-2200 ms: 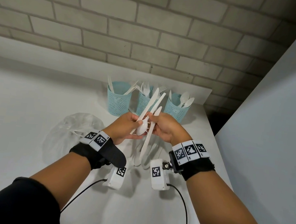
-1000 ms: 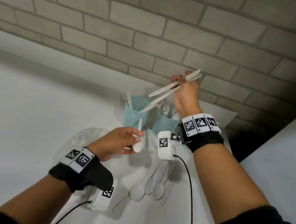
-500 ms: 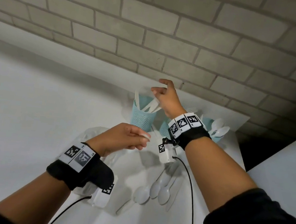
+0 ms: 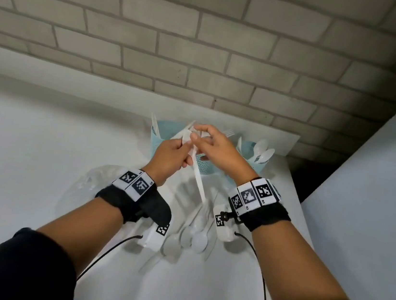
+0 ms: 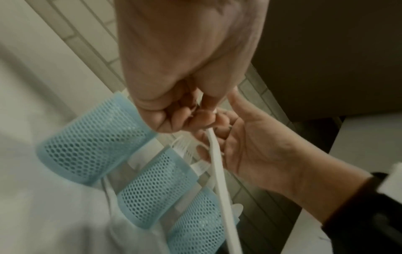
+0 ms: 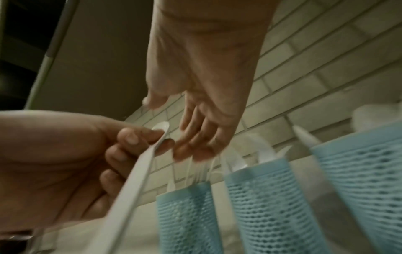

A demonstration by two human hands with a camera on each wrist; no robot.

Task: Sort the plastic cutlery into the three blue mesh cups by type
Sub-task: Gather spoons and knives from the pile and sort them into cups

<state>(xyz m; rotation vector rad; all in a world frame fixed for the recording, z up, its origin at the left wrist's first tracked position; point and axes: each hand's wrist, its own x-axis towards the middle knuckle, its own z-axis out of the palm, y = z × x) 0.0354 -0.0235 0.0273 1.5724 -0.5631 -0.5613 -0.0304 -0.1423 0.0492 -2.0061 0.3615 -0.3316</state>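
here the left hand pinches a white plastic spoon by its bowl end, handle slanting down toward the tabletop. just right of it, touching, the right hand hovers with loose fingers, nearer the spoon cup at far right.

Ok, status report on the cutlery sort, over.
Left hand grips a white spoon above the cups. Right hand open, fingers reaching for it. Loose spoons on the table. Nothing blocking.
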